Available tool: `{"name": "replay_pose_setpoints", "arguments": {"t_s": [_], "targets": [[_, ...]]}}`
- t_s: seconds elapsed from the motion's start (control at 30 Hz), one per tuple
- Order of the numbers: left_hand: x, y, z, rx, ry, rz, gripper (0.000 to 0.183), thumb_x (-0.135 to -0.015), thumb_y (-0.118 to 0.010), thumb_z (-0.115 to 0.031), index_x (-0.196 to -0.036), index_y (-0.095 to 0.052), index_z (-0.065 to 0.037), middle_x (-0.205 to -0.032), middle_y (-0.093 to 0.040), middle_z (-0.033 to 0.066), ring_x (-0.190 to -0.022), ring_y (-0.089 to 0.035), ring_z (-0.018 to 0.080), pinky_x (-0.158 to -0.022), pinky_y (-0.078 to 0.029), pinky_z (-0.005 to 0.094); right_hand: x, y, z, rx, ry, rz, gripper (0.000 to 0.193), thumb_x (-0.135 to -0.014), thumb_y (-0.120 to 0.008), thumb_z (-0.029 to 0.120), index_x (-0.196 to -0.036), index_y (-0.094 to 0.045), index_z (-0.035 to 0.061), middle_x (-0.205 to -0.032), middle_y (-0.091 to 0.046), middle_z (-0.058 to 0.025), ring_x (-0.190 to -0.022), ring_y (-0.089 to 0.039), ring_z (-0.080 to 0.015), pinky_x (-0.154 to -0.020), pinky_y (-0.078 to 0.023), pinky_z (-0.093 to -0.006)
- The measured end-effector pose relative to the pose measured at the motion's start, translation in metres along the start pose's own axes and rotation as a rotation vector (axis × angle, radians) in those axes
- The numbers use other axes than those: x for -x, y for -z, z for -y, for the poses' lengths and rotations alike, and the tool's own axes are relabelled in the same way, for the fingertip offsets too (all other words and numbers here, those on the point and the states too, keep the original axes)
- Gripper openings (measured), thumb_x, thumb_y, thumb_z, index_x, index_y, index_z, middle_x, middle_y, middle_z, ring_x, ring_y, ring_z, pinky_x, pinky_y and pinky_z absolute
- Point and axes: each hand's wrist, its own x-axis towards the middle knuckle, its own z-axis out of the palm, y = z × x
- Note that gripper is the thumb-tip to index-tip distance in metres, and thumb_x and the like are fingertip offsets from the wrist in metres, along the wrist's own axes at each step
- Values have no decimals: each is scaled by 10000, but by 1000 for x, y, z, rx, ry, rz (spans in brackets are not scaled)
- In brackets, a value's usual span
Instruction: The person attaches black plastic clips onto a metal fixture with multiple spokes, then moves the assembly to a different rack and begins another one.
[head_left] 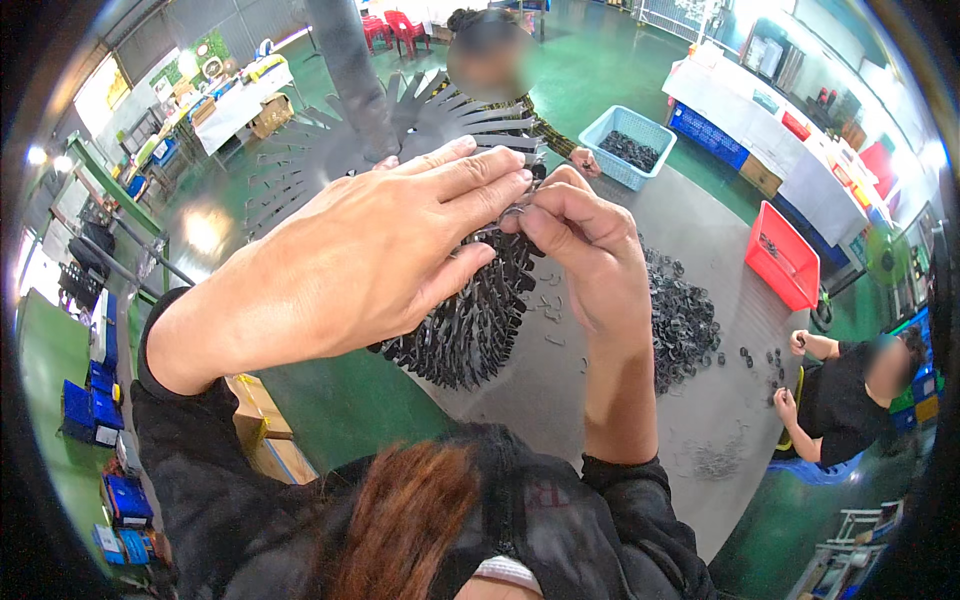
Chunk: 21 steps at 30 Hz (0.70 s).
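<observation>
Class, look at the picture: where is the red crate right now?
In the head view the red crate stands on the right of the grey table, beyond the pile of small black parts and ahead of the seated co-worker.

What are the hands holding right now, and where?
Both the left hand and right hand grip the bunch of black metal clips at its top end.

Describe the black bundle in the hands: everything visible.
The bundle is a dense cluster of small flat black pieces, plastic or coated metal by the look, hanging in rows and fanning downward. It is held up above the grey table. The left hand lies flat across its upper left side; the right hand pinches at its top right edge. Its upper part is hidden behind the hands.
</observation>
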Motion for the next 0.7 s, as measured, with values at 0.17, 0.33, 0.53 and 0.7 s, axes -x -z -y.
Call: {"name": "replay_pose_setpoints", "arguments": {"t_s": [0.17,0.33,0.53,0.7], "targets": [[1,-2,0,-25,-24,3,501,-854,-595,-115,-1331,-458,-41,-1358,-470,154,-1250,-448,349,-1036,-398,425,-1,7,1,-4,-20,62,83,-812,-640,76,-773,-667,7,-747,-531,-3,-736,-472,-138,-707,-364,-270],[4,-4,3,-48,-71,-15,503,-843,-602,-107,-1323,-468,-40,-1355,-477,139,-1258,-443,335,-1039,-400,424,-3,12,2,-95,-53,142,129,-832,-628,88,-748,-642,-8,-788,-568,-32,-768,-514,-150,-724,-377,-282],[4,-5,4,-46,-121,-33,497,-838,-606,-101,-1314,-480,-43,-1351,-482,131,-1260,-444,328,-1039,-403,417,0,17,6,-227,-137,204,124,-831,-623,76,-775,-641,-33,-799,-545,-48,-807,-492,-142,-757,-358,-269],[7,-3,3,-20,-104,-28,500,-832,-602,-91,-1314,-480,-40,-1355,-474,143,-1250,-448,339,-1034,-406,415,3,18,8,-187,-121,212,139,-836,-621,89,-771,-638,-33,-787,-547,-42,-806,-478,-144,-758,-354,-278]]}}
